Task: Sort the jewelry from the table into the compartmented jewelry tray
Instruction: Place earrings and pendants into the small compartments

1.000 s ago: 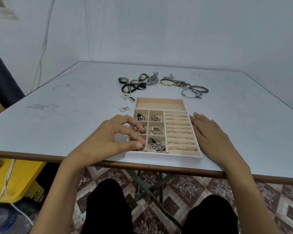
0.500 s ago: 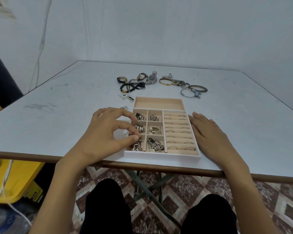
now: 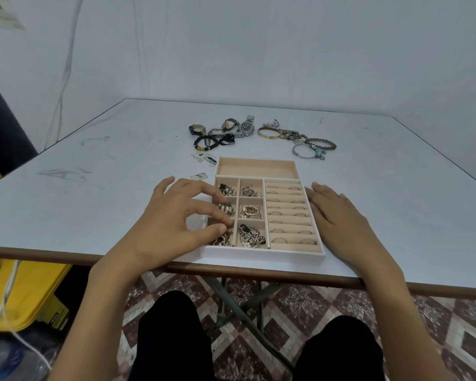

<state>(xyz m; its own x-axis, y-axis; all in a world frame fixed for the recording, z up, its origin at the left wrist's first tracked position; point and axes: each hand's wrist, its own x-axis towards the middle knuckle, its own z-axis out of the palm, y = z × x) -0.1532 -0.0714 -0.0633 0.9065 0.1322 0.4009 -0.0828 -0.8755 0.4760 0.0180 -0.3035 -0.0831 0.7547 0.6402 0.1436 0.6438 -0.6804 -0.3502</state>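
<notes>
Left hand [image 3: 176, 224] curls over chains [image 3: 223, 240] in the tray [image 3: 264, 253], pinch unclear; right hand [image 3: 338, 218] lies flat. Gold bangle [image 3: 270, 136] beyond it looks rigid, slippery; hook 1 finger through.

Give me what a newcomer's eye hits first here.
The jewelry tray sits at the near edge of the table, with chains and small pieces in its left compartments, rings in the right rows, and the long far compartment bare. The left hand curls over the near-left compartments; the right hand lies flat against the tray's right wall. Beyond the tray, watches and bracelets lie loose.
</notes>
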